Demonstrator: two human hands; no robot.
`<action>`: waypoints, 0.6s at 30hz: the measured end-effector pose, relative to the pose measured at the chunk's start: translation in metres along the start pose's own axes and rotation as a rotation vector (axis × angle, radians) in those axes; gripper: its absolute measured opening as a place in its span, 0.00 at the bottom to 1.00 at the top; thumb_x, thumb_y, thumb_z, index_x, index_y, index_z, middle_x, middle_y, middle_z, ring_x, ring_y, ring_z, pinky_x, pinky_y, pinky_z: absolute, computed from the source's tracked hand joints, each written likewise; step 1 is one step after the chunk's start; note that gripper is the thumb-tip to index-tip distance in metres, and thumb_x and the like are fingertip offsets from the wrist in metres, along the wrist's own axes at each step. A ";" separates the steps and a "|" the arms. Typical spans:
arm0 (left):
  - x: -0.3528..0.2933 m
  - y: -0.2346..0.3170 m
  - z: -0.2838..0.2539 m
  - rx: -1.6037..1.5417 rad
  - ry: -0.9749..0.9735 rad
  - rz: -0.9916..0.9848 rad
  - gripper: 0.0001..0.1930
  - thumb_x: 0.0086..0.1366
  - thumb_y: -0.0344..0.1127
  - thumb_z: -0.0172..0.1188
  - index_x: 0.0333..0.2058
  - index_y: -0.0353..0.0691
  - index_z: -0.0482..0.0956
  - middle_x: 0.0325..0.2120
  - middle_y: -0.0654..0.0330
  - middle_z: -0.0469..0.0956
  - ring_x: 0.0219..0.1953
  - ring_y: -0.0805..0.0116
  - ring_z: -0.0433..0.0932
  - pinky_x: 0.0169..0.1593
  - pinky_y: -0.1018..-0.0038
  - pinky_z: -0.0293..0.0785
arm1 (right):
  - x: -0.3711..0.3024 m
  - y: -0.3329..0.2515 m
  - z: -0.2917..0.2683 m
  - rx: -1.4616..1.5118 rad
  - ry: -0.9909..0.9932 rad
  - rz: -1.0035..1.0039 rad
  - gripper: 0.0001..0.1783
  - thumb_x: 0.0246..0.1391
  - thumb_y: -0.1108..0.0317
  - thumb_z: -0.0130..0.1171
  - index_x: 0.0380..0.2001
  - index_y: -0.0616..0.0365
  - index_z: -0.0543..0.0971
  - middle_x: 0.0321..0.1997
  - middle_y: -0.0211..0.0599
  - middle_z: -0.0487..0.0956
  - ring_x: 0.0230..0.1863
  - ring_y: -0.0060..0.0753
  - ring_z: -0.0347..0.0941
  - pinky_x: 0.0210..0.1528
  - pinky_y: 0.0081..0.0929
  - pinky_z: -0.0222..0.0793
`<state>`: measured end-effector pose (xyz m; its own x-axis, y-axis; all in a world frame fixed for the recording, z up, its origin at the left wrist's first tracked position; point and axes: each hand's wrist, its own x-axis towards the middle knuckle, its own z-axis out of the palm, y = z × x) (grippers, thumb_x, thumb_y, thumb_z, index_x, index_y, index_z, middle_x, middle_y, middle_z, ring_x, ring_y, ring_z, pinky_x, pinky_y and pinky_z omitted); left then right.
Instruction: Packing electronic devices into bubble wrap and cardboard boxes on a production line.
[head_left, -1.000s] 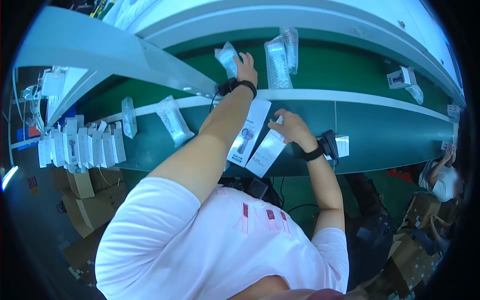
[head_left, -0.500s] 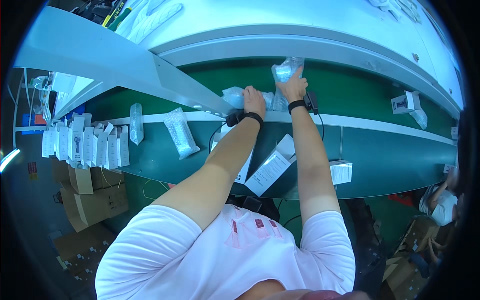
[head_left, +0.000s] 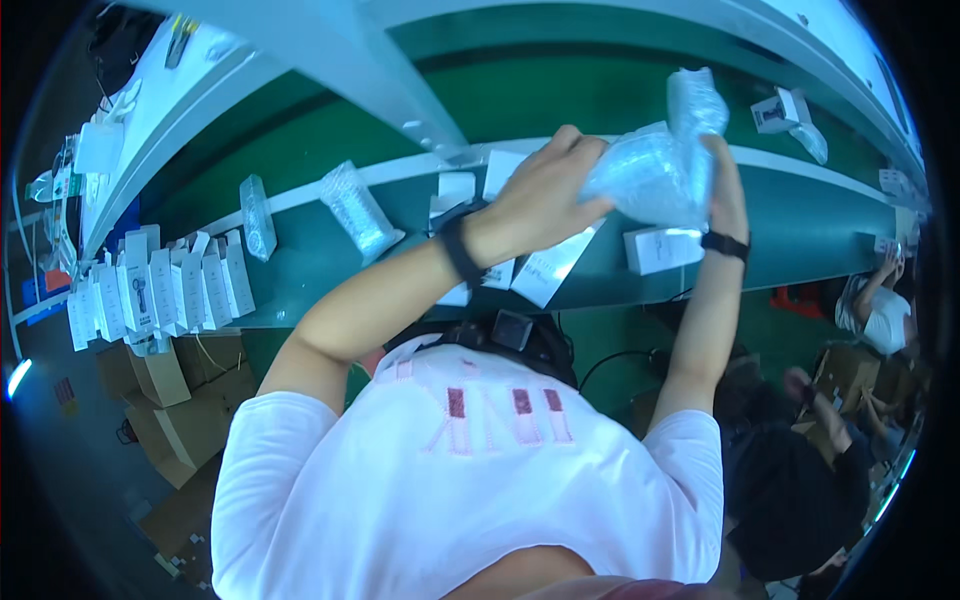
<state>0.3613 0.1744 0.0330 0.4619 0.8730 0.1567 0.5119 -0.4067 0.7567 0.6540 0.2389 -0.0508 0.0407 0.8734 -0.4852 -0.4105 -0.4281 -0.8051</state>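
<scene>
My left hand (head_left: 545, 190) is closed at the left end of a clear bubble-wrapped package (head_left: 645, 180), thumb and fingers bent round it. My right hand (head_left: 728, 190) grips the right side, where a second bubble-wrapped package (head_left: 697, 105) stands up across the first; the wrap partly hides those fingers. What lies inside the wrap cannot be made out. Both packages are held above the dark green worktop (head_left: 430, 285). Below my left hand, several white cartons lie partly hidden, one of them a tilted carton (head_left: 550, 268). A white box (head_left: 662, 248) lies below the packages.
White cartons (head_left: 150, 285) stand in a row at the left. Two wrapped packages lie nearby: a narrow one (head_left: 258, 220) and a wider one (head_left: 360, 212). Far right sit a small carton (head_left: 778, 112) and a wrapped piece (head_left: 810, 143). A metal post (head_left: 400, 90) rises ahead. Co-workers are at right.
Both hands have lifted the bubble-wrapped packages from the far green surface and brought them right and nearer, side by side. The whole view has shifted as well.
</scene>
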 end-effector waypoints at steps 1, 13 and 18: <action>-0.028 0.008 -0.026 -0.131 0.007 0.094 0.24 0.51 0.34 0.65 0.47 0.33 0.70 0.41 0.51 0.72 0.41 0.54 0.74 0.50 0.65 0.70 | -0.026 0.001 -0.008 0.043 0.001 0.072 0.23 0.51 0.59 0.59 0.48 0.61 0.73 0.41 0.38 0.76 0.42 0.32 0.73 0.45 0.28 0.68; -0.256 -0.043 -0.181 -0.930 0.197 -0.101 0.26 0.54 0.31 0.68 0.51 0.34 0.71 0.46 0.59 0.76 0.47 0.72 0.73 0.52 0.72 0.68 | -0.207 0.132 0.230 -0.332 -0.342 0.186 0.41 0.40 0.61 0.59 0.59 0.64 0.63 0.52 0.43 0.73 0.50 0.37 0.71 0.52 0.28 0.67; -0.323 -0.064 -0.235 -1.134 0.348 -0.052 0.25 0.54 0.31 0.68 0.50 0.34 0.72 0.44 0.59 0.77 0.47 0.73 0.73 0.52 0.73 0.68 | -0.219 0.165 0.319 -0.250 -0.383 0.274 0.38 0.41 0.60 0.57 0.57 0.65 0.64 0.45 0.42 0.74 0.44 0.34 0.73 0.45 0.28 0.70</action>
<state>0.0088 -0.0181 0.0829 0.1480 0.9789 0.1410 -0.4902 -0.0512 0.8701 0.2863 0.0508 0.0316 -0.3921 0.7242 -0.5672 -0.1279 -0.6536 -0.7460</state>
